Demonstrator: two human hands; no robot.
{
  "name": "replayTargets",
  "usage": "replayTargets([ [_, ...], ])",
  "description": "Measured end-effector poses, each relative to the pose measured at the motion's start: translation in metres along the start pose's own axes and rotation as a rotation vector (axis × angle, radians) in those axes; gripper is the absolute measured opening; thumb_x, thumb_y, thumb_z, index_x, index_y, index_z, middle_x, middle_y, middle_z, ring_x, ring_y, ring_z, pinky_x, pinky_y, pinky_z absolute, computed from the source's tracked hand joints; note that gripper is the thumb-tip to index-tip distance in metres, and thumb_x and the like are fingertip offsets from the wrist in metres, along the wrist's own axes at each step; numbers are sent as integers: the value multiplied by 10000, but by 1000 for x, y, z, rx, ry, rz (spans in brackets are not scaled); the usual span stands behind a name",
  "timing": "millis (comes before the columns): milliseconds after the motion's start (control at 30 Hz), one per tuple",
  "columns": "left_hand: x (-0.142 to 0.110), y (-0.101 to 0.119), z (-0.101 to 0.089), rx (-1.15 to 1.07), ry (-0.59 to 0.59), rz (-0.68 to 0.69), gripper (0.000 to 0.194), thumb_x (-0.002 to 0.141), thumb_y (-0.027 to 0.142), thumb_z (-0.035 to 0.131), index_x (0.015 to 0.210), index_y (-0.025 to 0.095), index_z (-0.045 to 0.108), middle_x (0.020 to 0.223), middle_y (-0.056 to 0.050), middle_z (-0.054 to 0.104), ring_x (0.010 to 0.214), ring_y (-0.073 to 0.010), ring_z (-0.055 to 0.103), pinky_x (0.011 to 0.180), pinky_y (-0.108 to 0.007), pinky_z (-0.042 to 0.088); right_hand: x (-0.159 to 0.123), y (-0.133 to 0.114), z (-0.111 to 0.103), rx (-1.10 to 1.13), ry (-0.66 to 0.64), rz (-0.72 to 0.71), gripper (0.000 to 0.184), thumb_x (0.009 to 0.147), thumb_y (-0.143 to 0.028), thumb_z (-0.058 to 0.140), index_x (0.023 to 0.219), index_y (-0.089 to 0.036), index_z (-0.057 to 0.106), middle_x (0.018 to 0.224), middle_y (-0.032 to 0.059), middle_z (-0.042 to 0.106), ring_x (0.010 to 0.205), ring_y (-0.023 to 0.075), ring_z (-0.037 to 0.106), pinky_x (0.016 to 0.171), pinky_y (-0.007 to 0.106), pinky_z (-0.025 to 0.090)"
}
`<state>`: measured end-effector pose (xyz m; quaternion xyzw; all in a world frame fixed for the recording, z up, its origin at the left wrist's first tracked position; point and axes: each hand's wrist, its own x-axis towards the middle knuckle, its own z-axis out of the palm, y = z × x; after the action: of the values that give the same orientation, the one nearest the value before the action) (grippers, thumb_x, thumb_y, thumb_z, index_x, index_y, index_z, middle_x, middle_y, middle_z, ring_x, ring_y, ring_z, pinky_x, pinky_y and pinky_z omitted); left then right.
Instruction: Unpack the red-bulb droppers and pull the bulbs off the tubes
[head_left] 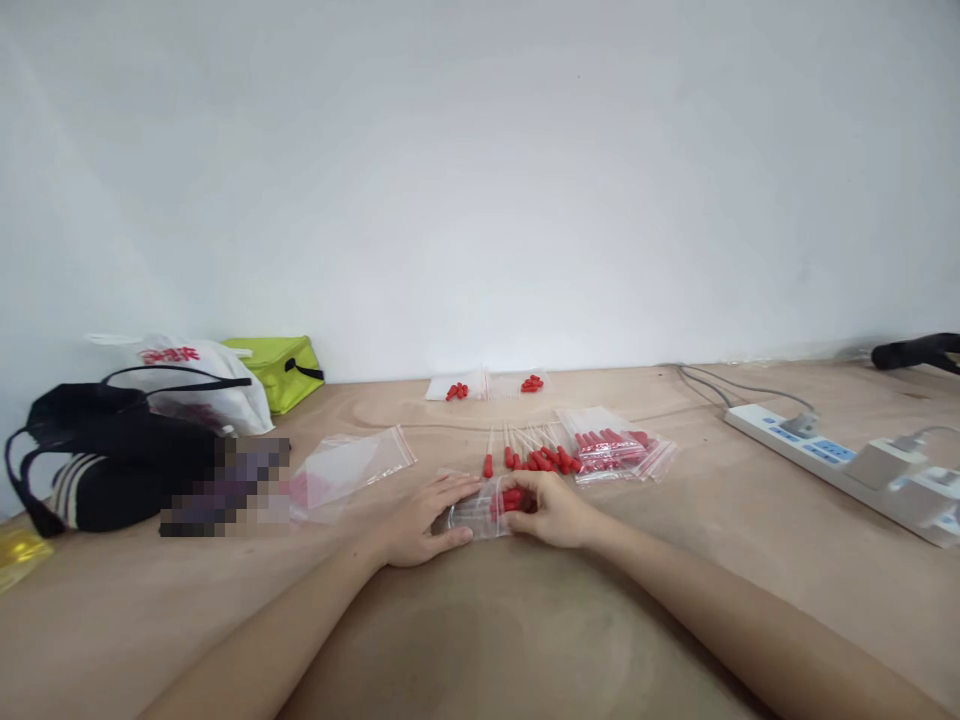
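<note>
My left hand (420, 520) and my right hand (551, 510) both grip a small clear zip bag (480, 512) flat on the wooden table (480, 620); red-tipped droppers (511, 498) show inside it. The left fingers pinch the bag's left end, the right fingers close on its right end. Just behind lie loose red-tipped droppers (536, 455) in a row, and filled bags of them (615, 445) to the right.
Empty clear zip bags (352, 465) lie left of the hands. Two small bags with red caps (491, 385) rest near the wall. Black, white and green bags (180, 410) crowd the left. A white power strip (840, 455) with plugs runs along the right.
</note>
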<state>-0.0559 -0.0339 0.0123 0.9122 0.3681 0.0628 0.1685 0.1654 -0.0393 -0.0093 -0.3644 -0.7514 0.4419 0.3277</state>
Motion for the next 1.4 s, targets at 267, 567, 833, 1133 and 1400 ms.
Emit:
replayTargets([
  [267,0,0,-2,9,0,56,560,804,474,440,1304,255,314,1372,-37,318,1255,-233,275,1041,-435,201,6,-6,-44,401,-121,348,381,546,-322,737,827,-130,565,658,-8,607,569,92,582,590,243,490],
  [567,-2,0,7,112,214,60,430,823,424,421,1208,236,459,1265,-60,464,1178,-243,384,990,-436,295,-4,-16,-119,246,194,243,163,681,-245,639,810,-154,600,721,24,633,666,105,595,607,231,498],
  [833,-4,28,20,109,55,65,570,814,502,397,1313,244,304,1389,-81,273,1268,-277,236,1025,-480,222,26,-3,-69,-604,494,-194,198,814,-152,439,982,-159,544,947,71,611,858,154,556,779,295,432],
  [1133,-6,36,12,147,-186,59,583,767,625,352,1297,412,229,1439,-61,42,1268,-404,-28,903,-695,-6,51,1,-22,-1229,19,-188,200,809,-111,438,957,-137,570,940,119,568,891,211,503,766,296,385],
  [1400,-8,36,16,148,-120,70,581,767,618,367,1293,400,256,1433,-66,118,1275,-396,38,920,-680,1,38,-1,-31,-1069,77,-195,168,832,-204,433,897,-169,584,917,78,561,890,173,508,770,282,354],
])
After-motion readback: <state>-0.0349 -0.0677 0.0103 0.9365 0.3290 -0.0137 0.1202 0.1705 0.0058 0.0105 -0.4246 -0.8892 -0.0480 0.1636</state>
